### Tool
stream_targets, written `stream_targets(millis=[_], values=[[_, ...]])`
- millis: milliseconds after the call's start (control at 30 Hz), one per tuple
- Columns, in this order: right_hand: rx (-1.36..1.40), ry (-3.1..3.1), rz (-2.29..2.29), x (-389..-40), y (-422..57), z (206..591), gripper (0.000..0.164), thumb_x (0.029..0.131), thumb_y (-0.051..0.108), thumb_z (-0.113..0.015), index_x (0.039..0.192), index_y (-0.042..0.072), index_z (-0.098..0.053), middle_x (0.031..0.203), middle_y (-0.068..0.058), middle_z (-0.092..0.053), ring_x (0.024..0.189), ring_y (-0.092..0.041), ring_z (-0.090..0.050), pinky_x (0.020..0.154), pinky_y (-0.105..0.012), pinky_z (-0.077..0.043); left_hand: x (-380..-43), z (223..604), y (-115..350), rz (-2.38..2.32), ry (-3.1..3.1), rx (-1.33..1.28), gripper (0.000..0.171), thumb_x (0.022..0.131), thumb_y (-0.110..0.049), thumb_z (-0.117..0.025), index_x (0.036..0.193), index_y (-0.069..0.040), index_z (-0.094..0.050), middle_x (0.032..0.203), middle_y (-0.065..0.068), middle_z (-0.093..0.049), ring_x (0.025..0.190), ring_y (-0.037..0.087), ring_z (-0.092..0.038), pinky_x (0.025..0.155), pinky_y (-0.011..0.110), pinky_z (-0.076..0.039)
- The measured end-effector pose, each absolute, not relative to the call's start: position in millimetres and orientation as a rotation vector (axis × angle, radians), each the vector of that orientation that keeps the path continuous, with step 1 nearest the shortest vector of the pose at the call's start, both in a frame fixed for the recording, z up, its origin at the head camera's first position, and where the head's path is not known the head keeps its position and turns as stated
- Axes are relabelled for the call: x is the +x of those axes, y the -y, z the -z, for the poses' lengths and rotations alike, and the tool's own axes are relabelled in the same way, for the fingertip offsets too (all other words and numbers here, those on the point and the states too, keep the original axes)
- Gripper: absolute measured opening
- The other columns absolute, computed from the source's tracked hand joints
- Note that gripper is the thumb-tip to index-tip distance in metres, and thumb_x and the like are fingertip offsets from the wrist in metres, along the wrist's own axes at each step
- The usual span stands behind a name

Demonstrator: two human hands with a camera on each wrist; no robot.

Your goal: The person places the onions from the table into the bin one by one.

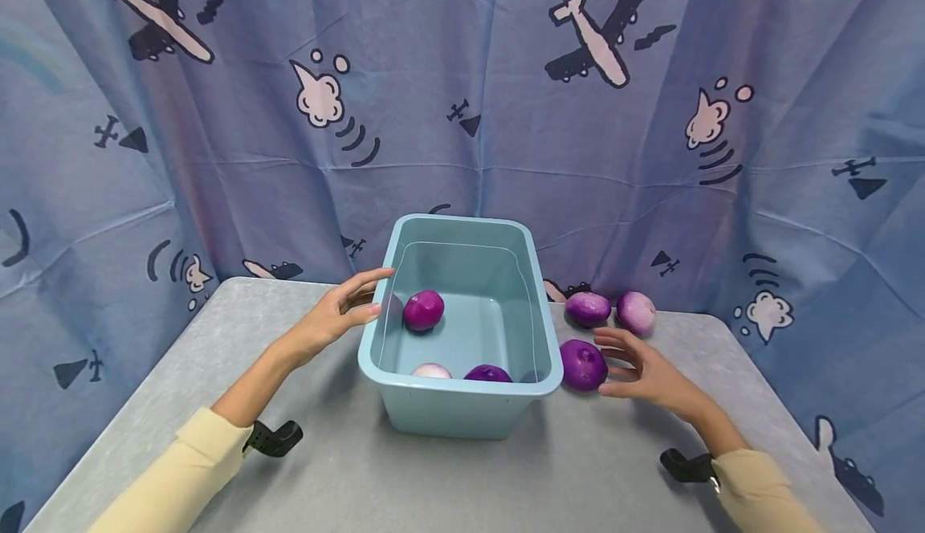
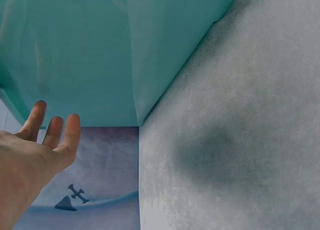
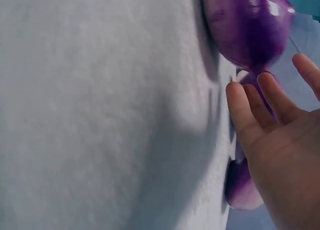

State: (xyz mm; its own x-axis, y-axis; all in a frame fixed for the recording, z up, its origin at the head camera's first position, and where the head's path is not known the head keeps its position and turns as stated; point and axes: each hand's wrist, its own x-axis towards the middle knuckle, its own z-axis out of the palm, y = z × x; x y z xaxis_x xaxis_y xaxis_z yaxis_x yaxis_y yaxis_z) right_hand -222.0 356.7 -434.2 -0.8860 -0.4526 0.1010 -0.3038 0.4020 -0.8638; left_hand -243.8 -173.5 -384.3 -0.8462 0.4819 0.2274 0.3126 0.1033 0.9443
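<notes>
Clock centred on the bin in the head view, 12 = far side. Pale blue-green bin (image 1: 451,411) sat mid-table: smooth, plastic-looking, rounded-corner rectangle, walls tapering to the base, lipped rim. Left hand (image 1: 334,316) was at 9 o'clock by the rim, fingers slightly bent, thumb apart from them, clamped on nothing; couldn't tell if the fingertips touched the wall. Right hand (image 1: 646,372) was just past 3, fingers a little spread and softly curved, thumb apart, clamped on nothing. Glossy purple bulb (image 1: 584,365), squat and round, lay on the table between that hand and the bin, right at the fingertips; couldn't confirm contact. Just before 3, beyond it, oval violet bulb (image 1: 588,309) and pale-streaked bulb (image 1: 636,313) sat side by side near the far table edge. Inside the bin: round magenta bulb (image 1: 423,311) on the floor at 10, whitish bulb (image 1: 431,371) at 7, dark purple bulb (image 1: 488,373) at 5, the last two partly hidden by the near wall. Table (image 1: 325,485) had a mottled grey top with rounded far corners. Behind it at 12 hung a creased blue cloth (image 1: 433,115) printed with cartoon planes. Cream sleeves (image 1: 173,469), black wristbands (image 1: 275,439) on both arms.
</notes>
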Motion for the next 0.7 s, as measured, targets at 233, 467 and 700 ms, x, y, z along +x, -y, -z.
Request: stream_targets(millis=[233, 467, 700], values=[[-0.676, -2.556, 1.442, -228.7, -347.7, 441.8, 0.081, 0.084, 0.008, -0.084, 0.151, -0.002, -0.038, 0.150, -0.026, -0.040, 0.135, -0.047, -0.041, 0.102, -0.058, -0.040, -244.6, 384.7, 173.9, -1.842, -2.228, 0.807, 0.059, 0.101, -0.024, -0.063, 0.156, -0.022, -0.041, 0.154, 0.016, -0.040, 0.139, 0.034, -0.040, 0.107, 0.058, -0.036], [-0.708, -2.586, 1.394, -233.5, -343.7, 444.4, 0.074, 0.083, 0.011, -0.086, 0.147, 0.004, -0.048, 0.146, -0.021, -0.048, 0.129, -0.047, -0.047, 0.095, -0.032, -0.049, -245.2, 386.4, 173.9, -1.841, -2.227, 0.795, 0.058, 0.101, -0.023, -0.062, 0.156, -0.022, -0.042, 0.155, 0.015, -0.039, 0.139, 0.034, -0.039, 0.107, 0.057, -0.037], [-0.691, -2.609, 1.372, -236.2, -341.9, 445.3, 0.072, 0.082, 0.014, -0.087, 0.145, 0.007, -0.052, 0.142, -0.017, -0.052, 0.122, -0.044, -0.053, 0.091, -0.028, -0.050, -246.1, 386.3, 174.4, -1.844, -2.229, 0.804, 0.058, 0.101, -0.023, -0.062, 0.156, -0.022, -0.042, 0.154, 0.016, -0.040, 0.139, 0.034, -0.040, 0.107, 0.058, -0.036]])
